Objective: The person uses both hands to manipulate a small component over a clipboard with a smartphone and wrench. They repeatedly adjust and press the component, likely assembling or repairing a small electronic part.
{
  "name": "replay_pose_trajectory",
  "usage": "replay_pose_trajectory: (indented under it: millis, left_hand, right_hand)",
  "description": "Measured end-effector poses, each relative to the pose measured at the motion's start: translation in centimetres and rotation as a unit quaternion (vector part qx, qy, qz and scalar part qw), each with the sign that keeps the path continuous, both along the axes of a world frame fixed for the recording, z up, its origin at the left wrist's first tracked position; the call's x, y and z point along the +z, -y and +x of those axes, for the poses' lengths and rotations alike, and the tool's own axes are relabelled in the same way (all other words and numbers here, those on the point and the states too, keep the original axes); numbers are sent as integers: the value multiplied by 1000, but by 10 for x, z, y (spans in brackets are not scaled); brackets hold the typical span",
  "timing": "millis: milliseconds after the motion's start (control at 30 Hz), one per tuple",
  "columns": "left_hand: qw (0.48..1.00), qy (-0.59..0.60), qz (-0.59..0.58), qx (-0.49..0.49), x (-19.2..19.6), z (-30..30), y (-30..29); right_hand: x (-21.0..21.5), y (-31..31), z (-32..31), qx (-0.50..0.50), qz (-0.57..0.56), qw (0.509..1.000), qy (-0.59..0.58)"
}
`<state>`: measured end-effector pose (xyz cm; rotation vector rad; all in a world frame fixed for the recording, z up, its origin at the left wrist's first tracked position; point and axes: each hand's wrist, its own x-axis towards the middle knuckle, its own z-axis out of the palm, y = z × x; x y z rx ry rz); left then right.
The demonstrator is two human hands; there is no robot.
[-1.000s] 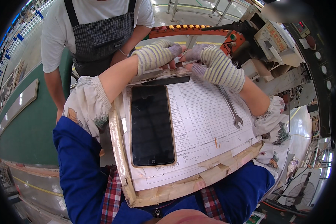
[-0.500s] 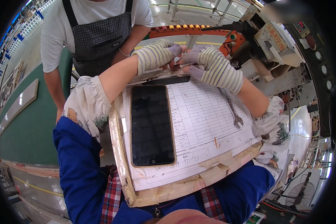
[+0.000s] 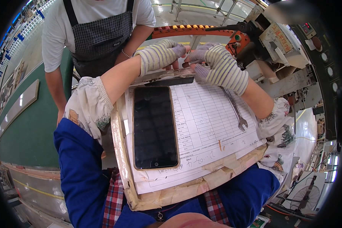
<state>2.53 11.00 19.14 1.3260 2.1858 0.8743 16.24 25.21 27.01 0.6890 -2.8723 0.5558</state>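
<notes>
Both of my hands wear striped fingerless gloves and meet over the far edge of a taped board (image 3: 117,146). My left hand (image 3: 161,56) is closed, its fingers curled down by that edge. My right hand (image 3: 222,68) is closed too, thumb and fingertips pinched near the left fingers. What they hold, if anything, is too small to make out. On the board lie printed table sheets (image 3: 201,121), a black phone (image 3: 155,127) at the left and an open-end wrench (image 3: 236,108) at the right, below my right hand. A dark flat strip (image 3: 171,82) lies just below my fingers.
Across from me stands a person in a checked apron (image 3: 100,41), beside a green table (image 3: 30,125). An orange roller conveyor (image 3: 193,31) runs behind my hands. Machinery with a control panel (image 3: 323,60) and cardboard boxes (image 3: 275,41) stand at the right.
My right hand has shifted slightly right, and its fingertips have drawn a little away from the left ones. The left hand, phone and wrench stay in place.
</notes>
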Motion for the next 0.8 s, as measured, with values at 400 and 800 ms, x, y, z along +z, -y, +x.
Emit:
replay_pose_trajectory:
  millis: [400, 800]
  left_hand:
    - [999, 32, 17, -19, -3, -3, -2]
    - [1000, 15, 6, 3, 0, 0, -1]
  right_hand:
    - [-10, -5, -4, 19, 3, 998, -59]
    - [-9, 1, -1, 53, 11, 996, -75]
